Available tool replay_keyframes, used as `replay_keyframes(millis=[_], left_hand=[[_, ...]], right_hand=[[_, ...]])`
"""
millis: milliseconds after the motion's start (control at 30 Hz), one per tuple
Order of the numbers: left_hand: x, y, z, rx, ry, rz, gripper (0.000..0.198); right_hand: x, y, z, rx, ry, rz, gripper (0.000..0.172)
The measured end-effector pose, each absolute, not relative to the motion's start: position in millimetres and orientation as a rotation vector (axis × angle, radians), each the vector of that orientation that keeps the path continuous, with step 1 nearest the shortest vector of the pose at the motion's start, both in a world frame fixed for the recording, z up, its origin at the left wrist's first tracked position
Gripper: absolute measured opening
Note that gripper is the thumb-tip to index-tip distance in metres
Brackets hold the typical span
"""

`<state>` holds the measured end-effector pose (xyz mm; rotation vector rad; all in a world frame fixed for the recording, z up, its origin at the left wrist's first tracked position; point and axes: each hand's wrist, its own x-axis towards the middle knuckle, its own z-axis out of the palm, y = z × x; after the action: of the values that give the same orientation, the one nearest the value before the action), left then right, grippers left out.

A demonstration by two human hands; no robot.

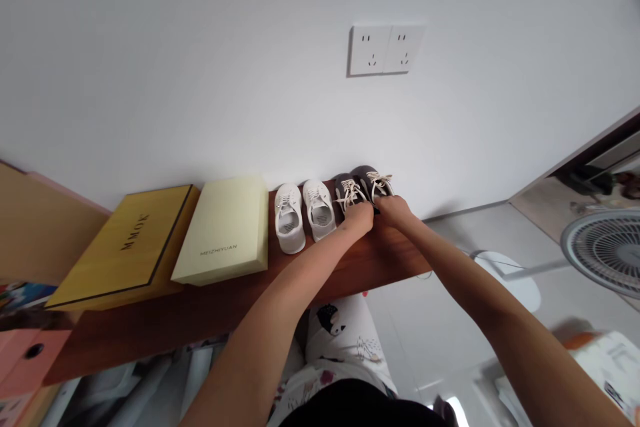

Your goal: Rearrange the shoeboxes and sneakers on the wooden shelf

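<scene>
Both my arms reach out to a pair of small dark shoes with cream laces on a brown wooden shelf (210, 310) against the white wall. My left hand (359, 216) is closed on the heel of the left dark shoe (346, 188). My right hand (393, 209) is closed on the heel of the right dark shoe (373, 180). Just to the left of them a pair of small white shoes (303, 213) stands side by side, toes to the wall.
A pale cream box (227, 230) and a mustard-yellow box (127, 247) lie on the shelf to the left. A double wall socket (385, 48) is above. A white fan (603, 250) stands on the floor at right. Pink drawers (25, 353) are at lower left.
</scene>
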<state>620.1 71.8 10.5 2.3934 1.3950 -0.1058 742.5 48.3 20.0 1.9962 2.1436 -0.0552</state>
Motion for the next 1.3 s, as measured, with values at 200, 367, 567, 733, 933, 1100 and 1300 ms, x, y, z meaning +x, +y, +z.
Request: replay_keyframes(millis=[200, 367, 567, 733, 933, 1100, 1300], left_hand=[[624.2, 71.7, 6.5, 2.415, 1.405, -0.092, 0.033], [624.1, 68.9, 3.5, 2.434, 1.420, -0.044, 0.030], [602.0, 43.9, 8.9, 2.547, 1.410, 0.313, 0.028], [523.1, -1.8, 18.3, 2.342, 1.213, 0.839, 0.033], [376.1, -65.1, -0.8, 1.554, 1.368, 1.329, 0.025], [249.0, -70.2, -34.2, 0.651, 1.768, 1.758, 0.035], [130.5, -13.9, -18.2, 0.083, 1.859, 1.751, 0.038]], right_hand=[[741.3, 51.2, 8.1, 1.991, 2.143, -0.076, 0.020], [737.7, 49.7, 2.0, 2.003, 2.146, -0.078, 0.022], [730.7, 26.7, 5.8, 2.273, 2.121, 0.117, 0.027], [688.1, -17.4, 6.7, 2.760, 2.601, -0.276, 0.030], [528.3, -77.7, -23.7, 2.577, 2.195, -2.658, 0.038], [416.7, -78.1, -39.0, 1.961, 0.603, -3.566, 0.046], [355.7, -33.9, -35.3, 2.221, -0.007, -3.607, 0.033]])
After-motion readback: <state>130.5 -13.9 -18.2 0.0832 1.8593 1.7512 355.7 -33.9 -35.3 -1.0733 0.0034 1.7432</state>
